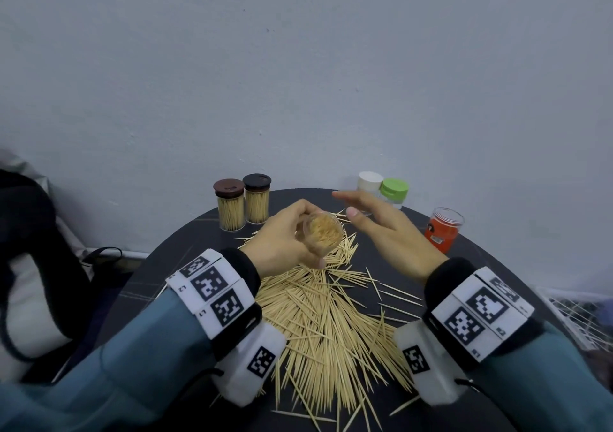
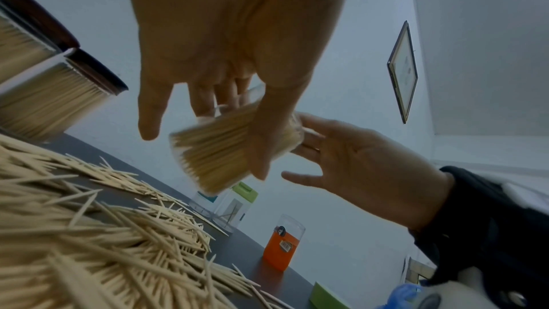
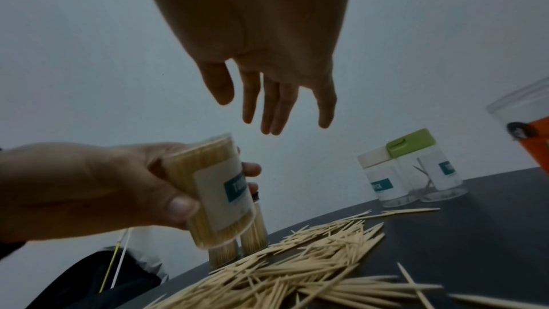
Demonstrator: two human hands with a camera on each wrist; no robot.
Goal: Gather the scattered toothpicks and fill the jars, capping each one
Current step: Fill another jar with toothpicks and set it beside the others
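My left hand (image 1: 285,236) grips an uncapped clear jar (image 1: 323,232) packed with toothpicks and lifts it above the heap; the same jar (image 2: 219,154) (image 3: 217,187) appears in both wrist views with a white and teal label. My right hand (image 1: 381,222) hovers just right of the jar's mouth, fingers straight and spread, holding nothing. A big heap of loose toothpicks (image 1: 325,312) covers the middle of the dark round table (image 1: 491,265). Two full jars with brown caps (image 1: 242,204) stand at the back left.
At the back right stand a white-capped jar (image 1: 370,182) and a green-capped jar (image 1: 394,191), nearly empty. An open orange-labelled jar (image 1: 444,229) is at the right edge. A dark bag (image 1: 30,239) lies off the table on the left, a wire rack (image 1: 577,312) on the right.
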